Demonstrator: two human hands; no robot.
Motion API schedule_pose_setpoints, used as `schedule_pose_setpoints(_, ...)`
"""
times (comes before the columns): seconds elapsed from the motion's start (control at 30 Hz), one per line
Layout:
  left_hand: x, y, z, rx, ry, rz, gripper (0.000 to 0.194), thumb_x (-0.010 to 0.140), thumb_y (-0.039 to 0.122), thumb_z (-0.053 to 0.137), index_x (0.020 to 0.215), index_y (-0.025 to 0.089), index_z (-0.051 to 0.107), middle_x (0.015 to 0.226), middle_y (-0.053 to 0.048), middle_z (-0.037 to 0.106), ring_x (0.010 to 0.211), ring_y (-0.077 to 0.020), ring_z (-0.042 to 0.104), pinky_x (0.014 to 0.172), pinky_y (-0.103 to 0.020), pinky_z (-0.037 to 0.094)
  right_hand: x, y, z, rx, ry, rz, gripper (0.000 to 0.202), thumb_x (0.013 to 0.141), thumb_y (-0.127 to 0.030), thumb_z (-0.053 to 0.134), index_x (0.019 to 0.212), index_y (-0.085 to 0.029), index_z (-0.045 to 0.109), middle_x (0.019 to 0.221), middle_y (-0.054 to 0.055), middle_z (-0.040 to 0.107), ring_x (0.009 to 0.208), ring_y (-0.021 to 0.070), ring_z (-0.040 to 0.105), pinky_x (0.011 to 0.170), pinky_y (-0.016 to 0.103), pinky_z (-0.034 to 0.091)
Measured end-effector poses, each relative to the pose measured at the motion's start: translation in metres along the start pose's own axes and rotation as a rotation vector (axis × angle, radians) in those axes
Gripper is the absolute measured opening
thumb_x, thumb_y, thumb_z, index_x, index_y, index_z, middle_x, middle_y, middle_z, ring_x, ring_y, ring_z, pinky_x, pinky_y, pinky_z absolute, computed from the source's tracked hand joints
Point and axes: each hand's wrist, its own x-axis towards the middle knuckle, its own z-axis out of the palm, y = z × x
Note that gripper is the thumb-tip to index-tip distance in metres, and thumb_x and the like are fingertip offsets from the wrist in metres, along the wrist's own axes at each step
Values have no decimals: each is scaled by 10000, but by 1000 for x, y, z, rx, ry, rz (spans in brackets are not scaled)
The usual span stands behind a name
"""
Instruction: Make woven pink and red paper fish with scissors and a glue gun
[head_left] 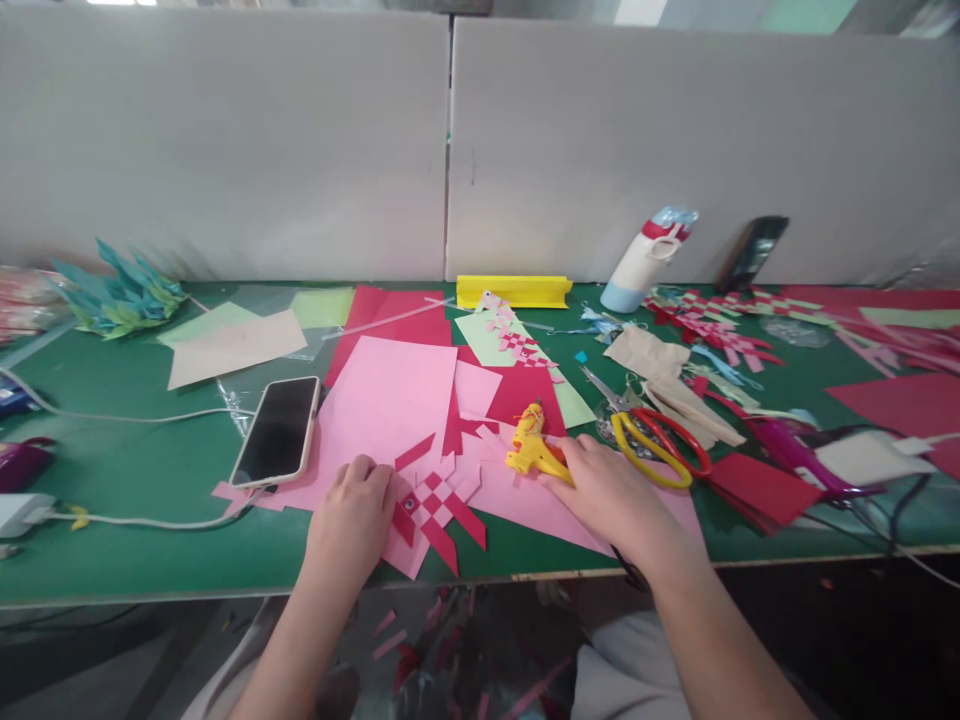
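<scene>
A woven fish shape of red and pink paper strips [435, 505] lies near the front edge of the green table, on pink sheets [390, 400]. My left hand [356, 510] rests at its left side with fingers curled together; what they hold, if anything, is hidden. My right hand [600, 485] grips the handle of a yellow glue gun [531, 445], whose nozzle points away from me. Scissors with yellow and red handles [649, 445] lie just beyond my right hand. Farther back is a longer woven paper strip [514, 335] on pale green paper.
A phone [277, 432] with a cable lies at the left. Behind stand a yellow folded piece [514, 291], a white bottle [641, 262] and a dark phone [752, 253]. To the right are a purple tool [799, 455], a white adapter [862, 458] and red paper [765, 490].
</scene>
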Motion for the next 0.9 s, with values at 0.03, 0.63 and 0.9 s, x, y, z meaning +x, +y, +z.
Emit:
schedule_pose_setpoints(0.03, -1, 0, 0, 18, 8, 12, 267, 941, 224, 451, 968, 167, 710, 932, -90, 651, 863, -237, 620, 739, -337, 505, 0, 0, 0, 1, -1, 2, 336, 927, -337, 549, 1174, -114, 592, 1047, 151, 637, 1005, 305, 643, 800, 356, 464)
schedule_pose_setpoints(0.63, 2, 20, -3, -141, 101, -21, 267, 927, 219, 460, 1064, 172, 684, 939, -73, 663, 855, -217, 644, 751, -321, 510, -1, 2, 5, -18, 39, -33, 328, 922, -323, 555, 1159, -99, 589, 1034, 163, 637, 980, 295, 650, 798, 350, 463)
schedule_pose_setpoints(0.9, 16, 58, -6, -220, -103, -73, 245, 936, 322, 480, 983, 197, 686, 977, -73, 665, 882, -224, 654, 750, -324, 491, -4, -2, -1, -1, 20, -11, 311, 921, -300, 564, 1169, -112, 566, 1046, 164, 628, 1009, 292, 645, 791, 330, 462)
